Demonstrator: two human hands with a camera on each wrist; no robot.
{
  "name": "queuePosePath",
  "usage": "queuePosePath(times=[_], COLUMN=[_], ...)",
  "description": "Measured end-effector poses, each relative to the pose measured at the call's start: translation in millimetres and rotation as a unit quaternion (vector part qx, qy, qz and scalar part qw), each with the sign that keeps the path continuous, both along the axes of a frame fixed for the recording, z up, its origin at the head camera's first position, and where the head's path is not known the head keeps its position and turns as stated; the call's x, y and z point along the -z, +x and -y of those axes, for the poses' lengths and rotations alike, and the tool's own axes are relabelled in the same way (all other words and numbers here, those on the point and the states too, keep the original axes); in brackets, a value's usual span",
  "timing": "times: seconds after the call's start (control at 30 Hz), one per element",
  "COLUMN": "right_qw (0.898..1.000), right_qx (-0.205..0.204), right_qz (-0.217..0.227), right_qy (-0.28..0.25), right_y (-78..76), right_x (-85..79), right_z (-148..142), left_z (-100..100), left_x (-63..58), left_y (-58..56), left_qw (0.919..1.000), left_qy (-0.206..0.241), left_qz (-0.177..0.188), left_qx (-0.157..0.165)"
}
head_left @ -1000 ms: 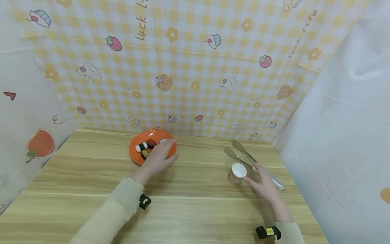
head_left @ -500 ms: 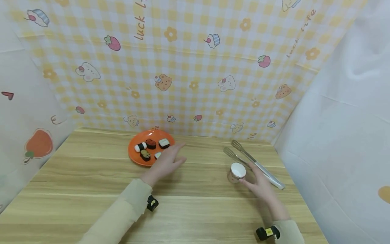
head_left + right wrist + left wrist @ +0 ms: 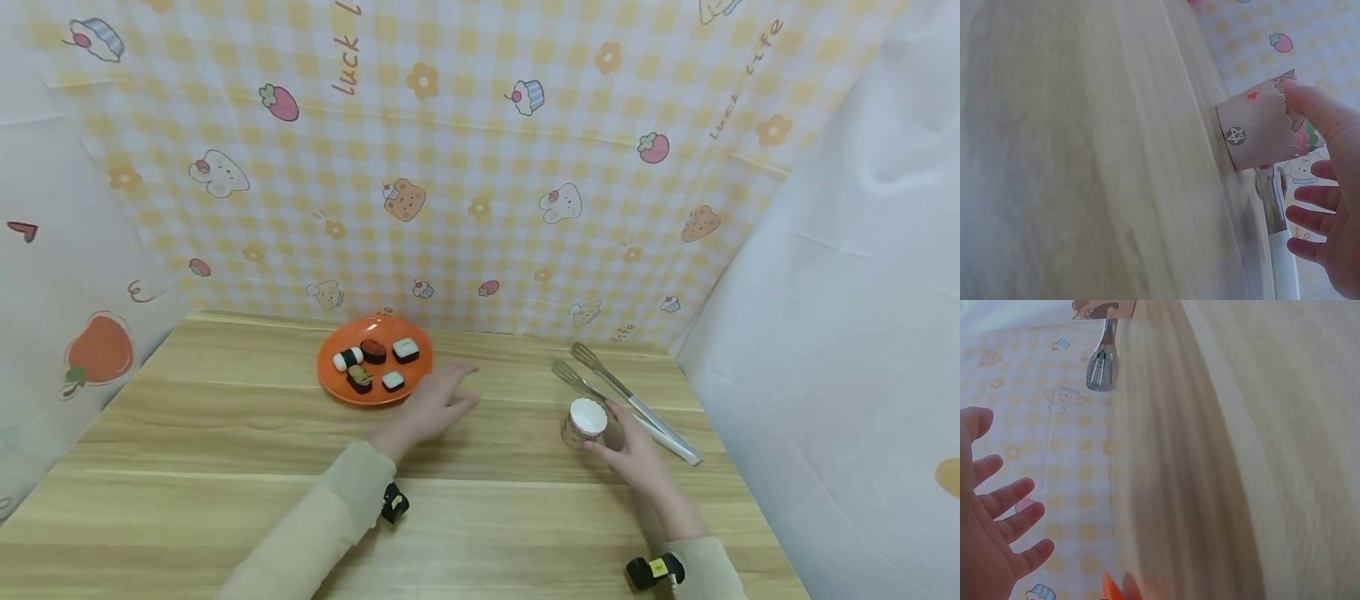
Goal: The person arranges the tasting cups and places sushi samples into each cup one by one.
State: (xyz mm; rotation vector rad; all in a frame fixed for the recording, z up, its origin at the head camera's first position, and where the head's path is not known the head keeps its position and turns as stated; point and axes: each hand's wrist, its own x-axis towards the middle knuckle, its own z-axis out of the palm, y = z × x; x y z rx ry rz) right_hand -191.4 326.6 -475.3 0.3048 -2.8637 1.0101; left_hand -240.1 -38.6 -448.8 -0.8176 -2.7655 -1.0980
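My left hand (image 3: 427, 408) hovers just right of the orange plate (image 3: 330, 383), its fingers spread and holding nothing; the left wrist view also shows this hand (image 3: 997, 519) bare. On the plate lie several toy sushi pieces (image 3: 406, 350). Towards the right of the table stands a paper baking cup (image 3: 577, 433) with a scalloped rim and white inside. My right hand (image 3: 637, 454) is beside it, thumb and fingers apart around its right side. In the right wrist view the thumb is at the rim of the cup (image 3: 1257, 128), and the other fingers are loosely spread.
Metal tongs (image 3: 637, 408) with slotted ends lie behind and right of the cup, partly under the right hand's fingers. A yellow checked cloth (image 3: 480, 167) hangs along the table's back edge. White cloth (image 3: 847, 333) hangs at the right side.
My left hand has moved right, away from over the plate, uncovering the sushi pieces. My right hand has come slightly left, closer around the cup. Plate, cup and tongs stay put.
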Motion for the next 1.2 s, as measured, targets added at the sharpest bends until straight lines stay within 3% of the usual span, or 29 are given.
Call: queuePosePath(times=[0.37, 0.63, 1.2], right_qw=[1.000, 0.999, 0.997], right_qx=[0.004, 0.003, 0.019], right_qz=[0.008, 0.011, 0.028], right_qy=[-0.004, -0.042, -0.072], right_y=[0.0, -2.9, -4.9], right_x=[5.5, 6.6, 9.2], right_z=[-1, 0, 7], left_z=[-23, -35, -69], left_x=[9.7, 12.3, 24.4], left_y=[1.7, 2.9, 2.5], left_qw=[0.9996, 0.9992, 0.9963], left_qy=[0.003, 0.005, 0.029], left_qz=[0.013, 0.023, 0.047], left_qx=[0.023, 0.031, 0.066])
